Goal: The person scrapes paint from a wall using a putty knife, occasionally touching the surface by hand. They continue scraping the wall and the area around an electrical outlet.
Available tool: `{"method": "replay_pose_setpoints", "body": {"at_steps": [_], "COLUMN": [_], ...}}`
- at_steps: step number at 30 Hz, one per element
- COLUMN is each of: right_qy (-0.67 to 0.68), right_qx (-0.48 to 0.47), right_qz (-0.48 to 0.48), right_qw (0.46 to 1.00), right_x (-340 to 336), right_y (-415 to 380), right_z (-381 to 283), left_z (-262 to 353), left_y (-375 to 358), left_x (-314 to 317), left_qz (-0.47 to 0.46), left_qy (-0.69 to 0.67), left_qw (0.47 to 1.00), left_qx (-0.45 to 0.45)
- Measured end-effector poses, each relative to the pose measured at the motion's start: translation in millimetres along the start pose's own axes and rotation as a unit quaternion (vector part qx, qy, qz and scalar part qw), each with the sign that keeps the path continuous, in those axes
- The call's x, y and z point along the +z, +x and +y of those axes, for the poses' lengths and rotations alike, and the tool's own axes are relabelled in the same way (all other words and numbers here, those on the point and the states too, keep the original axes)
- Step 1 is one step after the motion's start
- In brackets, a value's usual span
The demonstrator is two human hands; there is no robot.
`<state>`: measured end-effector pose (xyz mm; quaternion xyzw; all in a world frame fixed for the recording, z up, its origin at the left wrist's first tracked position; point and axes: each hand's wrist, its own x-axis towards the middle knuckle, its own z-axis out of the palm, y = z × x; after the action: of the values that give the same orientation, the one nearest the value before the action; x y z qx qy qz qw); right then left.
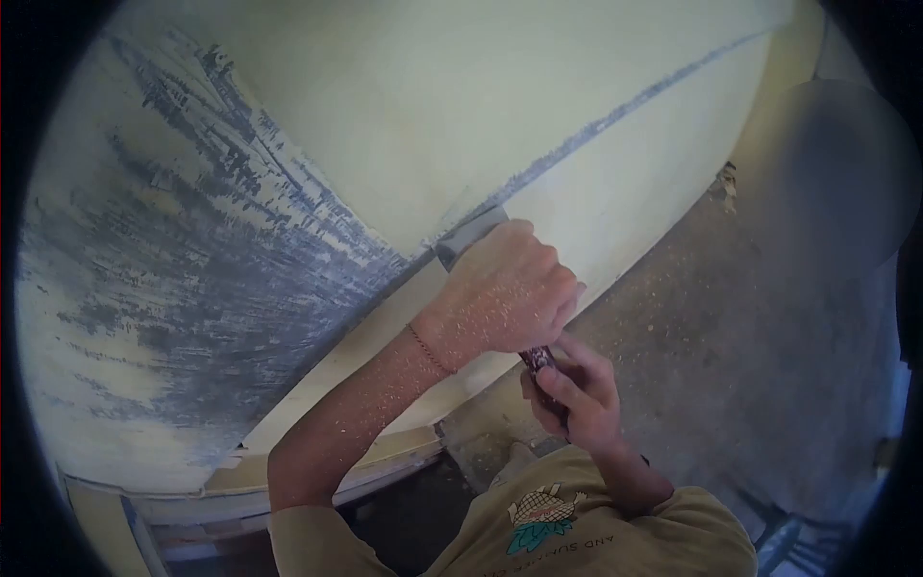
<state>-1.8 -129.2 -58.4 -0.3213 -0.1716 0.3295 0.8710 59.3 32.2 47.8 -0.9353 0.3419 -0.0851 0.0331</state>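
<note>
My left hand (514, 284) is closed over the upper part of a scraper, hiding its middle. The scraper's wide flat blade (471, 236) lies against a large curved, cream-coloured hull-like surface (385, 106), where the bared grey area meets a thin grey line. Below, my right hand (582, 394) grips the dark, paint-flecked handle (540, 363), its thumb along the side. Pale flakes dot my left hand and forearm.
A broad patch of scraped grey (212, 279) spreads over the surface's left side. Pale chips lie on the concrete floor (692, 317). A wooden ledge (385, 450) runs beneath the surface. A dark frame-like object (803, 539) stands at lower right.
</note>
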Motion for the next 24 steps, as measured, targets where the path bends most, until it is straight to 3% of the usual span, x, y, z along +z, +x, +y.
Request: {"method": "replay_pose_setpoints", "body": {"at_steps": [2, 9, 11, 14, 16, 24], "right_qy": [-0.054, -0.082, -0.129, -0.087, -0.085, -0.077], "right_qx": [0.003, -0.009, -0.051, -0.001, -0.026, -0.035], "right_qz": [0.072, 0.059, 0.039, 0.044, 0.035, 0.04], "right_qw": [0.996, 0.995, 0.99, 0.995, 0.995, 0.996], "right_x": [6, -15, -15, -8, -8, -10], "right_y": [-1, 16, 18, 18, 21, 12], "right_z": [-5, -2, 1, -14, -12, -1], "left_z": [1, -3, -3, 3, -5, 7], "left_y": [3, 4, 5, 5, 8, -1], "left_x": [-3, 4, 1, 1, 2, 9], "left_qz": [-0.016, -0.019, -0.006, 0.001, 0.048, 0.047], "left_qy": [-0.003, 0.032, 0.034, 0.021, 0.04, 0.039], "left_qw": [1.0, 0.999, 0.999, 0.999, 0.998, 0.997], "left_qx": [-0.016, -0.028, -0.036, -0.034, -0.011, -0.039]}}
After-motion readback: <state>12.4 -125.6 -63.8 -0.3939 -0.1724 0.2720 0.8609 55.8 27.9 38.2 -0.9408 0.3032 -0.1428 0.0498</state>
